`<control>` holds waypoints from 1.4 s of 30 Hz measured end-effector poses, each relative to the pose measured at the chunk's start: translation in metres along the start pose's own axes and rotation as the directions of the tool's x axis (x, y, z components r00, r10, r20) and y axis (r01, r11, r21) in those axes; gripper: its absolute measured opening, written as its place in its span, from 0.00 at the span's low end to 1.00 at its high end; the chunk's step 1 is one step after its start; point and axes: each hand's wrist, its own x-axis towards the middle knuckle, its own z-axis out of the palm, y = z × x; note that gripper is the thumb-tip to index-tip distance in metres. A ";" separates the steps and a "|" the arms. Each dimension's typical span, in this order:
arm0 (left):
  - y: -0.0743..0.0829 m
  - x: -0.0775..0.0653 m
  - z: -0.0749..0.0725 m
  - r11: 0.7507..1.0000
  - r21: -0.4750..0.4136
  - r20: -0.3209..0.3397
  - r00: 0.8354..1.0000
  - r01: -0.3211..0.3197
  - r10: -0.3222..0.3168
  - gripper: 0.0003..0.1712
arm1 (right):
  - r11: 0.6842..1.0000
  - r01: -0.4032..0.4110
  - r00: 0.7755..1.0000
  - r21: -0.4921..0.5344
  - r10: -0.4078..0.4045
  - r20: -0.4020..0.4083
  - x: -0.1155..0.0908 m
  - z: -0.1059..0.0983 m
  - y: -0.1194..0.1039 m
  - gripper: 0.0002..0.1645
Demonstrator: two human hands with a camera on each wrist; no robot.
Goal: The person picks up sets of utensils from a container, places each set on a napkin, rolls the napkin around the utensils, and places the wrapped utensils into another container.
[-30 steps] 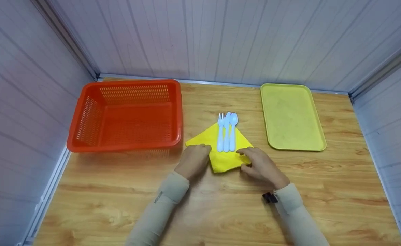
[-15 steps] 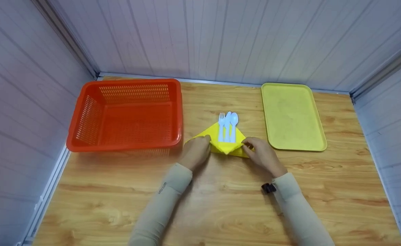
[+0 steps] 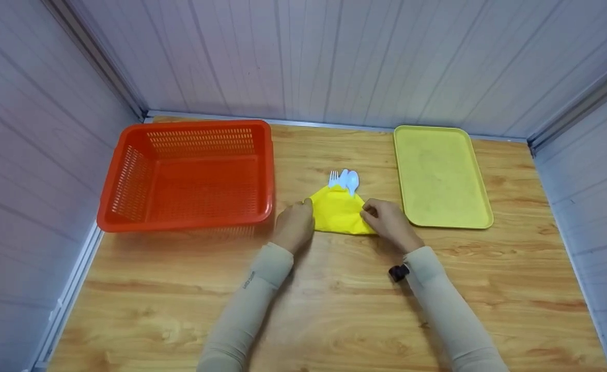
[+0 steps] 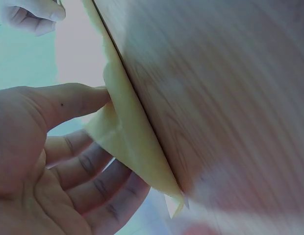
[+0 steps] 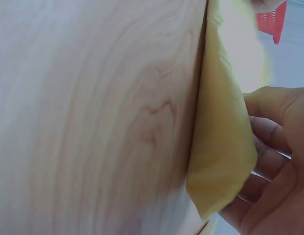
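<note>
A yellow cloth napkin (image 3: pixel 338 211) lies on the table with its near corner folded up over the handles of a light-blue plastic fork (image 3: pixel 333 179), knife (image 3: pixel 343 176) and spoon (image 3: pixel 353 181). Only their upper ends stick out past the fold. My left hand (image 3: pixel 295 223) pinches the napkin's left side; in the left wrist view its thumb (image 4: pixel 76 102) meets the cloth, fingers behind it. At the right side my right hand (image 3: pixel 390 223) pinches the cloth between thumb (image 5: pixel 267 102) and fingers.
An orange-red perforated plastic basket (image 3: pixel 267 217) stands left of the napkin near the back wall. To the right lies a flat yellow tray (image 3: pixel 442 175). Pale panel walls (image 3: pixel 303 62) border the wooden table (image 3: pixel 334 310) at the back and both sides.
Both hands have carried the napkin's near corner away from me, up over the cutlery handles, which were uncovered a second ago. The fork, knife and spoon stay where they were.
</note>
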 end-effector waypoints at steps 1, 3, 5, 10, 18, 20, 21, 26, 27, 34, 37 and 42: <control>0.000 0.000 0.000 1.000 0.002 -0.005 1.000 0.001 -0.001 0.14 | 1.000 -0.001 1.000 -0.002 0.001 -0.001 0.000 0.001 0.000 0.11; 0.000 0.000 0.001 1.000 0.006 -0.017 1.000 -0.001 0.001 0.14 | 1.000 0.001 1.000 -0.009 -0.001 -0.007 0.001 0.002 0.001 0.11; -0.001 -0.001 0.001 1.000 0.016 -0.033 0.999 -0.003 0.003 0.14 | 1.000 0.000 1.000 -0.017 -0.001 -0.016 0.002 0.003 0.002 0.11; 0.000 -0.003 0.003 0.996 0.090 -0.058 0.998 0.003 0.002 0.15 | 1.000 -0.005 1.000 -0.018 0.005 -0.023 0.003 0.004 0.002 0.10; 0.021 -0.012 0.012 0.961 0.185 -0.030 0.976 -0.205 0.214 0.13 | 0.999 -0.031 0.999 -0.017 0.031 -0.016 0.004 0.003 0.001 0.10; 0.028 -0.014 0.016 0.942 0.177 0.031 0.959 -0.284 0.283 0.16 | 0.999 -0.047 0.999 -0.021 0.047 -0.014 0.005 0.003 0.001 0.10; 0.032 -0.015 0.017 0.934 0.175 0.069 0.950 -0.312 0.305 0.18 | 0.998 -0.053 0.999 -0.025 0.053 -0.012 0.006 0.003 0.000 0.10; 0.040 -0.017 0.026 0.925 0.169 0.180 0.934 -0.340 0.310 0.27 | 0.996 -0.084 0.996 -0.037 0.085 0.012 0.008 0.005 0.000 0.10; 0.041 -0.017 0.027 0.927 0.168 0.191 0.934 -0.335 0.303 0.28 | 0.995 -0.088 0.996 -0.040 0.089 0.014 0.008 0.005 0.000 0.10; 0.040 -0.018 0.028 0.919 0.187 0.171 0.932 -0.348 0.318 0.28 | 0.996 -0.075 0.997 -0.057 0.075 -0.009 0.008 0.005 -0.001 0.09; 0.040 -0.018 0.028 0.917 0.194 0.166 0.933 -0.348 0.319 0.28 | 0.995 -0.075 0.997 -0.062 0.074 -0.014 0.008 0.005 -0.002 0.09; 0.042 -0.017 0.029 0.920 0.195 0.180 0.935 -0.339 0.306 0.29 | 0.991 -0.114 0.993 -0.063 0.115 -0.002 0.008 0.005 -0.004 0.09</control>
